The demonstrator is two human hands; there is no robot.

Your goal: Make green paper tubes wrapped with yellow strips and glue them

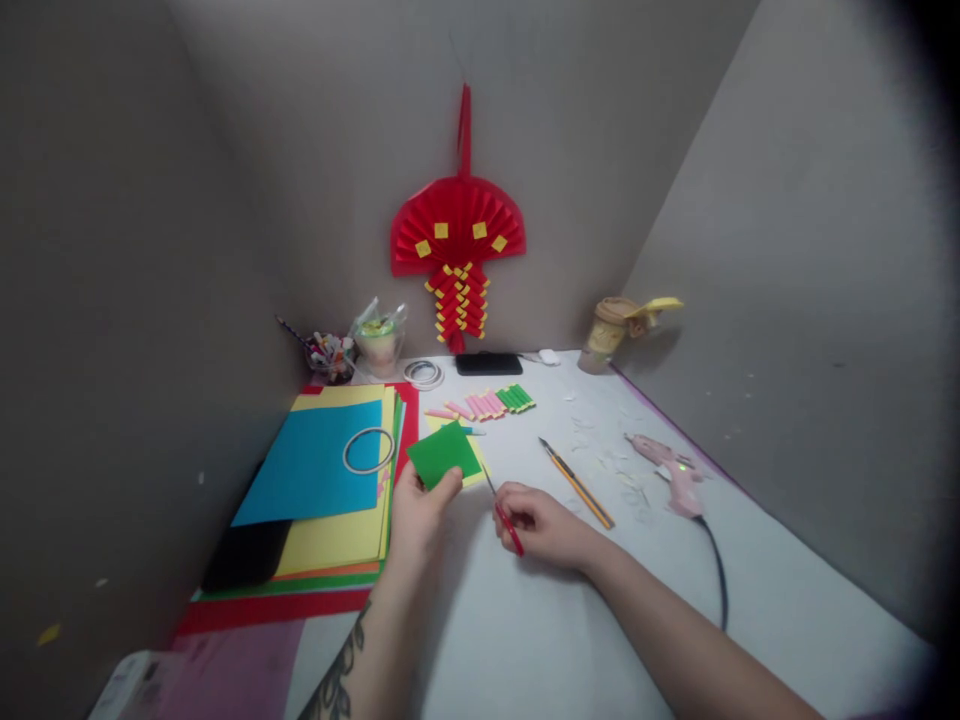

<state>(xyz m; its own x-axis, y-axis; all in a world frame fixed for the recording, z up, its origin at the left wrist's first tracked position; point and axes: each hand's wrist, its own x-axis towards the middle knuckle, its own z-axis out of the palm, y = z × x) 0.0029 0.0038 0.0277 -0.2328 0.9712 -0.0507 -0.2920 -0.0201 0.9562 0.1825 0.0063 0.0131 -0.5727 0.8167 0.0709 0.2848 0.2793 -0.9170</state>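
Green paper square (444, 453) sat pinched in the left hand (420, 512) above the white table (570, 630). The right hand (547, 527) clamped a red stick (511, 529), tip near it. A rolling step, I judged; the stick needed the square's edge.

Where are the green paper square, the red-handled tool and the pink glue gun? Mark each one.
green paper square (444, 453): head view, middle of its face.
red-handled tool (513, 536): head view, on its red handle.
pink glue gun (664, 460): head view, on its body.
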